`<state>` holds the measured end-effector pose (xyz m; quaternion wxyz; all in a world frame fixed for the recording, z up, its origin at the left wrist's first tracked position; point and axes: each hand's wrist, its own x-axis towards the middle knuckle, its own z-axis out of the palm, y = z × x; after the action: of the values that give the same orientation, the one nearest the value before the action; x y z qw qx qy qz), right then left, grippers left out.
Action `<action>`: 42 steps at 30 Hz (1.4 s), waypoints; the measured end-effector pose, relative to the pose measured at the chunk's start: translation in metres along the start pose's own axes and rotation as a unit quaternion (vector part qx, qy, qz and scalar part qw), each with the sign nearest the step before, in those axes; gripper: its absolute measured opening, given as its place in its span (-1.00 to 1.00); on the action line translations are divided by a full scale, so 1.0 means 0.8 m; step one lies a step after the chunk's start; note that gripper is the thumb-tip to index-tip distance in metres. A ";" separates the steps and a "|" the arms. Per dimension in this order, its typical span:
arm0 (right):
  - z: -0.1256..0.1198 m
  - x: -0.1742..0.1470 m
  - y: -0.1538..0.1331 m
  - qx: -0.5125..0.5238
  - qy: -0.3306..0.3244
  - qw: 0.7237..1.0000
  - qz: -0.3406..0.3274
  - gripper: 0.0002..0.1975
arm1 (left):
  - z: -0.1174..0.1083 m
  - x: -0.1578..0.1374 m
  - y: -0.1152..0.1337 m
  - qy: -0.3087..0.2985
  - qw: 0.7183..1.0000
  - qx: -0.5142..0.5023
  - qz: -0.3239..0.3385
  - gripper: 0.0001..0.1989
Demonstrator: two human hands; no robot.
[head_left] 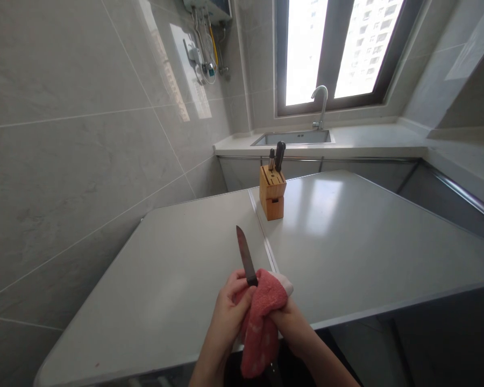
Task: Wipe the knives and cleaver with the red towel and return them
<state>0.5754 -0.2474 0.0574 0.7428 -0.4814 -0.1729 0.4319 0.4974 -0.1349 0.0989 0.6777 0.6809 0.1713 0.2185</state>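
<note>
My left hand [233, 307] is closed around the dark handle of a kitchen knife [246, 255], whose blade points up and away from me over the table. A pink and white towel [266, 301] is bunched beside the knife handle and hangs down towards the table's front edge. My right hand [288, 321] grips the towel from the right, with most of its fingers hidden under the cloth. Beyond the knife tip stands a wooden knife block [272, 196] holding a few dark-handled pieces [280, 156] upright.
Both hands are above the near edge of a white folding table [177, 258] with a seam down its middle. Behind it runs a counter [371, 135] with a sink [292, 138] and a faucet [321, 105] below a window. A tiled wall [84, 134] borders the left side.
</note>
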 end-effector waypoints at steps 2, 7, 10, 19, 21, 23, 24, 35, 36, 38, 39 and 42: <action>0.004 0.000 0.001 0.020 0.005 1.000 -0.002 -0.45 | 0.002 -0.001 -0.001 0.005 1.000 0.005 0.006 -0.76; 0.007 -0.003 -0.005 0.028 -0.021 0.999 -0.018 -0.44 | 0.002 -0.004 0.001 0.064 0.997 -0.029 0.009 -0.75; 0.001 -0.004 -0.005 0.007 -0.027 1.000 -0.014 -0.45 | 0.000 -0.005 0.002 0.120 0.991 -0.064 0.003 -0.73; -0.008 -0.005 0.008 -0.013 -0.008 1.000 0.014 -0.50 | -0.002 -0.006 -0.003 0.238 0.966 -0.106 0.009 -0.63; -0.009 -0.005 0.009 -0.026 -0.010 1.000 0.011 -0.50 | 0.000 -0.007 -0.003 0.243 0.962 -0.125 -0.002 -0.62; -0.009 -0.007 0.006 -0.044 -0.014 0.999 0.002 -0.52 | 0.001 -0.006 -0.001 0.263 0.955 -0.137 -0.004 -0.63; -0.008 -0.008 0.004 -0.055 -0.021 0.998 -0.003 -0.55 | 0.001 -0.005 -0.001 0.274 0.952 -0.138 -0.004 -0.63; -0.003 -0.011 0.000 -0.080 -0.010 0.997 -0.016 -0.53 | -0.010 -0.003 0.008 0.203 0.978 -0.043 -0.005 -0.64; -0.006 -0.010 0.002 -0.094 -0.016 0.995 -0.028 -0.54 | -0.012 -0.002 0.009 0.202 0.979 -0.038 0.000 -0.64; -0.009 -0.010 0.001 -0.126 -0.043 0.990 -0.045 -0.59 | -0.015 0.000 0.011 0.204 0.978 -0.042 0.006 -0.64; -0.010 -0.010 -0.001 -0.135 -0.058 0.988 -0.052 -0.61 | -0.015 0.001 0.012 0.206 0.977 -0.047 0.007 -0.64; -0.010 -0.011 -0.006 -0.127 -0.064 0.988 -0.061 -0.64 | -0.012 0.004 0.013 0.212 0.975 -0.065 0.004 -0.63</action>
<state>0.5778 -0.2599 0.0595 0.6877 -0.5322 -0.3025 0.3903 0.4949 -0.1255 0.1096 0.6681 0.5743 0.2937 0.3710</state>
